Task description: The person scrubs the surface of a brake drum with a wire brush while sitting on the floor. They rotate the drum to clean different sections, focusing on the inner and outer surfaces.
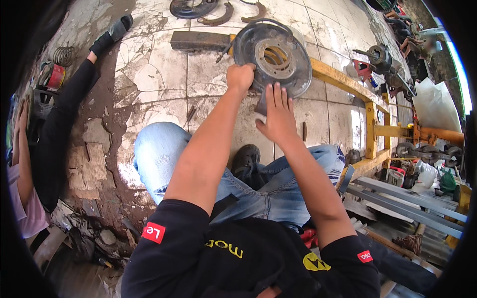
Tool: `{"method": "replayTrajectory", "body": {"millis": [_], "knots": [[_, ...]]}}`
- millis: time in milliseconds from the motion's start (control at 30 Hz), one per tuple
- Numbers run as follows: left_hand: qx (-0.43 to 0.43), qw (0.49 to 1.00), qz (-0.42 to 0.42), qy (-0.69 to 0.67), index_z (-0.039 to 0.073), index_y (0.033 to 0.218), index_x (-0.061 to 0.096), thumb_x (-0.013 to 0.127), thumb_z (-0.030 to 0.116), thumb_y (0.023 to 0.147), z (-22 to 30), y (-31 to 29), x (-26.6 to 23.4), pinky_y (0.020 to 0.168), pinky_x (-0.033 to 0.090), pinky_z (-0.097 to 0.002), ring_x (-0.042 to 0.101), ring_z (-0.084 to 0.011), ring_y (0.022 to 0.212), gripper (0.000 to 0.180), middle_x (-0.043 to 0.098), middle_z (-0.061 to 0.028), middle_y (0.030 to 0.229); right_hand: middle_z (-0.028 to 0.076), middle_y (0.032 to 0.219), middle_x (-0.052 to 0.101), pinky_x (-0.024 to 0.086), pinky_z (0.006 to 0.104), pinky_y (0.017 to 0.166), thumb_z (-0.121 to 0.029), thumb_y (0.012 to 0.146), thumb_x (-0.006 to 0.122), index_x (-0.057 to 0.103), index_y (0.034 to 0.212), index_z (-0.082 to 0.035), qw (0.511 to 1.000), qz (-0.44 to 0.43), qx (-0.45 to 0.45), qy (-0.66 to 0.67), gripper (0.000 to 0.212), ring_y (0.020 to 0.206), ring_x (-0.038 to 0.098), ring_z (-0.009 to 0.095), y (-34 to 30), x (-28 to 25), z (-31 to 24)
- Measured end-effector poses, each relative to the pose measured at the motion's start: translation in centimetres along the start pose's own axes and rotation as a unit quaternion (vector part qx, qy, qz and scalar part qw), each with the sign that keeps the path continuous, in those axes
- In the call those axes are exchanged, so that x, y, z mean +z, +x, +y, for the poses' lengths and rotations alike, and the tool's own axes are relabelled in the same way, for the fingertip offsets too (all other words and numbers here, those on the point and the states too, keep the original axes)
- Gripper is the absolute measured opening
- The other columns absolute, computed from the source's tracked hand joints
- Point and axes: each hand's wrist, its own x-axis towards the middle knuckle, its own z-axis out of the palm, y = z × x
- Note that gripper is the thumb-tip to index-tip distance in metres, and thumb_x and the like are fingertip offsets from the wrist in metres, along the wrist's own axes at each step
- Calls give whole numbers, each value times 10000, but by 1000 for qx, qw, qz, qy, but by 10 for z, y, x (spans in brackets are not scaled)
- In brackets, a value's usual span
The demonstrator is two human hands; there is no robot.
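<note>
A round, dark brake backing plate (243, 47) with a bolt-holed centre ring stands tilted on the tiled floor in front of me, against a yellow metal frame (343, 83). My left hand (240, 77) is closed on its near left rim, knuckles up. Fingers stretched out, my right hand (279, 111) lies against the plate's lower edge, its thumb spread to the left. A dark flat piece (260, 106) shows beside that thumb; I cannot tell whether it belongs to the plate or is separate.
Beyond the plate lie a steel bar (198, 40), two curved brake shoes (217, 16) and a second backing plate (193, 8). Another person's leg (67, 114) stretches along the left, near a coil spring (62, 56). Metal rails (407, 203) and a hub assembly (378, 57) are at right.
</note>
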Motion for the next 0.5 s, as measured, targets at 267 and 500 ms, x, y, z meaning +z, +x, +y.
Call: {"method": "replayTrajectory", "body": {"millis": [267, 500], "knots": [[-6, 1000, -4, 1, -170, 1020, 590, 667, 108, 826, 2, 0, 0, 621, 562, -432, 686, -315, 776, 348, 670, -234, 936, 235, 1572, 248, 225, 547, 1173, -291, 755, 793, 210, 1534, -17, 1000, 17, -18, 15, 1011, 1459, 238, 417, -9, 5, 0], [1, 1000, -6, 4, -148, 1025, 599, 665, 100, 819, 7, -2, 0, 629, 578, -439, 689, -317, 782, 329, 669, -229, 922, 244, 1564, 259, 233, 550, 1166, -316, 748, 801, 224, 1521, 9, 999, 32, -26, 15, 1018, 1457, 245, 411, -3, 6, -3]]}}
